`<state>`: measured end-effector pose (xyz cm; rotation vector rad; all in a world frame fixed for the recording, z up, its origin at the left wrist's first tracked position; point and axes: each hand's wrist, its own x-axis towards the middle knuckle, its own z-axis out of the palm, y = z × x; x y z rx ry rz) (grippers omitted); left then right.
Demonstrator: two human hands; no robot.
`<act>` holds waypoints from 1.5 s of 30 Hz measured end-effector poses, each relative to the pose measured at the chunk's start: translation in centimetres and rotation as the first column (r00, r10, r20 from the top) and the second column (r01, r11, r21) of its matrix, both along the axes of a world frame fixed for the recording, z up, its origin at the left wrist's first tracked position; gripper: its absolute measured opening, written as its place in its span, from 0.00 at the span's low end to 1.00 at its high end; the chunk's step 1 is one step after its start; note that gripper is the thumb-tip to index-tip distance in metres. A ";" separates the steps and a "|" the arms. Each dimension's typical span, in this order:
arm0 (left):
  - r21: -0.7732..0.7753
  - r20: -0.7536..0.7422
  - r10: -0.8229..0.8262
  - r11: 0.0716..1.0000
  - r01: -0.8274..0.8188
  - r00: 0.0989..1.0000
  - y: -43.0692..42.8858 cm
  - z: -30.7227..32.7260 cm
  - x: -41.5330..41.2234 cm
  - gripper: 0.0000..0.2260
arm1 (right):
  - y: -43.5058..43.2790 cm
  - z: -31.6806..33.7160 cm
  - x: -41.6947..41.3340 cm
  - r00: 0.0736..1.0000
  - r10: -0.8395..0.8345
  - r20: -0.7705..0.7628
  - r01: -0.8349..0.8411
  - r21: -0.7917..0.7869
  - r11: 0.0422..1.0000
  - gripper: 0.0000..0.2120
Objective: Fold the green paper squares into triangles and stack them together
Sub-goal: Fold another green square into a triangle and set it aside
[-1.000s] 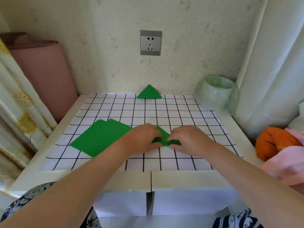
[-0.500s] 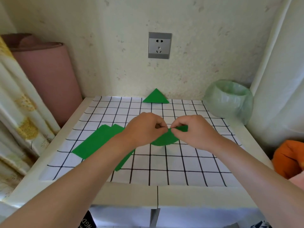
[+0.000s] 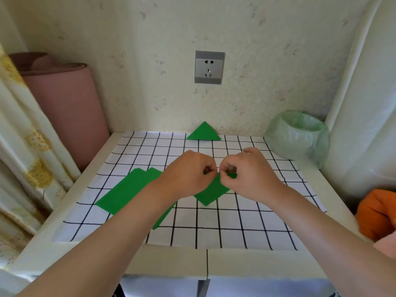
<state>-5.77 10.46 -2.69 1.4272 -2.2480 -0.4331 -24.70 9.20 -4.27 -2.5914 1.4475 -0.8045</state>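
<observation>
A green paper square (image 3: 211,192) hangs point-down just above the checked table mat, pinched at its upper corners by both hands. My left hand (image 3: 188,174) grips it from the left and my right hand (image 3: 250,170) from the right, fingertips nearly touching. A pile of unfolded green squares (image 3: 128,189) lies flat on the mat to the left, partly hidden under my left forearm. One folded green triangle (image 3: 203,132) rests at the far edge of the mat against the wall.
The checked mat (image 3: 235,224) covers a white table. A bin lined with a pale green bag (image 3: 297,136) stands at the back right. A pink roll (image 3: 64,112) and a curtain flank the left; orange and pink cloth (image 3: 377,213) lies right.
Both hands lifted the green paper off the mat and brought it farther from me. The paper now hangs as a diamond between my fingertips instead of lying pressed flat.
</observation>
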 end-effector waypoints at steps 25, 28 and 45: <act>-0.068 -0.019 0.027 0.997 -0.028 0.999 0.1 0.5 1.7 0.07 | -0.8 0.1 0.1 0.988 0.086 0.131 -0.091 0.035 0.995 0.05; -0.103 -0.031 0.015 0.995 -0.019 0.999 0.4 0.4 1.1 0.07 | -0.6 0.0 0.4 0.986 0.106 0.129 -0.114 0.052 0.992 0.04; 0.009 -0.063 0.112 0.994 -0.112 0.992 -0.3 1.5 7.7 0.05 | -2.0 0.9 -1.2 0.977 -0.018 0.214 -0.010 0.127 0.992 0.06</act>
